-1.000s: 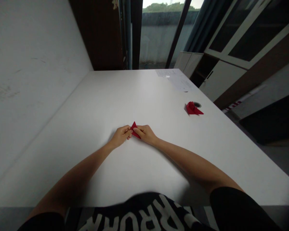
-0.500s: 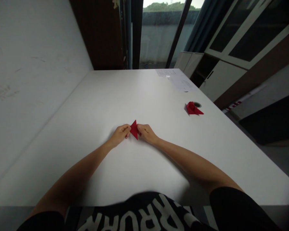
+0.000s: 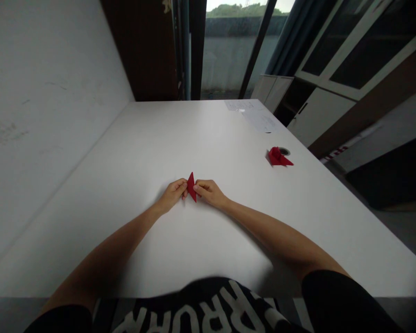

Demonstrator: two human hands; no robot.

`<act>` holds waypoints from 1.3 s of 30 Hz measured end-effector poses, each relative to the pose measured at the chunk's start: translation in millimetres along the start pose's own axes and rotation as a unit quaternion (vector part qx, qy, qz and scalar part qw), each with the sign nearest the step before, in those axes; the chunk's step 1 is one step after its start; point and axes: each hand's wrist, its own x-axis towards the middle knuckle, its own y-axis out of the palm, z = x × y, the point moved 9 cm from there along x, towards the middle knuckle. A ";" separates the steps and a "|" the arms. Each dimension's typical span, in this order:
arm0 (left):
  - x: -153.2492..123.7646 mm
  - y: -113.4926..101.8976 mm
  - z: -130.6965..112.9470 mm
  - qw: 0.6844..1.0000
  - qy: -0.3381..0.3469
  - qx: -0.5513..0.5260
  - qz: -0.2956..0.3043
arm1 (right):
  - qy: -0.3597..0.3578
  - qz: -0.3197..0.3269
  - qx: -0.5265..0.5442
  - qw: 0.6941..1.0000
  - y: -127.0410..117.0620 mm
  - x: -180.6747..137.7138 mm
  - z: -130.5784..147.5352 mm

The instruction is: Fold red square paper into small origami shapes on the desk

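Observation:
Between my two hands is a small piece of folded red paper (image 3: pixel 191 186), narrow and pointed at its upper and lower ends. My left hand (image 3: pixel 174 193) pinches its left side between thumb and fingers. On the opposite edge, my right hand (image 3: pixel 210 190) is closed with its thumb lying on the paper. Both hands are just over the white table, around its middle. The fingertips behind the paper are hidden.
Right of my hands, a folded red paper figure (image 3: pixel 278 157) lies beside a round dark cable hole (image 3: pixel 284 151). Printed sheets (image 3: pixel 258 118) lie at the far right of the white table (image 3: pixel 194 134). A wall (image 3: pixel 55 92) borders the table's left side.
The red paper has gone from a wide triangle to a narrower shape. My right thumb now lies over its right edge; my left hand has hardly moved.

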 end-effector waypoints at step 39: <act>-11.8 -0.2 -27.5 0.986 0.092 0.103 -0.089 | 0.042 -0.124 -0.072 0.989 -15.7 -2.2 -12.0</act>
